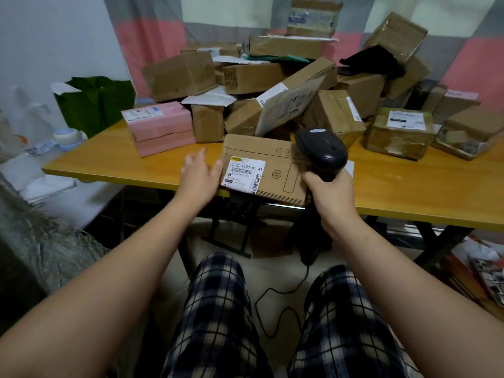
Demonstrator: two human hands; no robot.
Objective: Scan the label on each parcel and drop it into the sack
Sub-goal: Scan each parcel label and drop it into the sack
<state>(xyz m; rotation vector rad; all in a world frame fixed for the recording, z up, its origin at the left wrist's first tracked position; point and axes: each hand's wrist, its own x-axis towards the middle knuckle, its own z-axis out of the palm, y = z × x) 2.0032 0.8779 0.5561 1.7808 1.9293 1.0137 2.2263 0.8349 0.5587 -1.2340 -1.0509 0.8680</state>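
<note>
Scanner gripped by fingers of right hand over labelled parcel; left hand, fingers loose, beside it

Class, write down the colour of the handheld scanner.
The scanner is black, seen best in the head view.

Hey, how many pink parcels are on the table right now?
2. The upper pink parcel sits stacked on the lower pink parcel at the left end of the table, beside the pile of brown boxes. Others may be hidden inside that pile.
</note>
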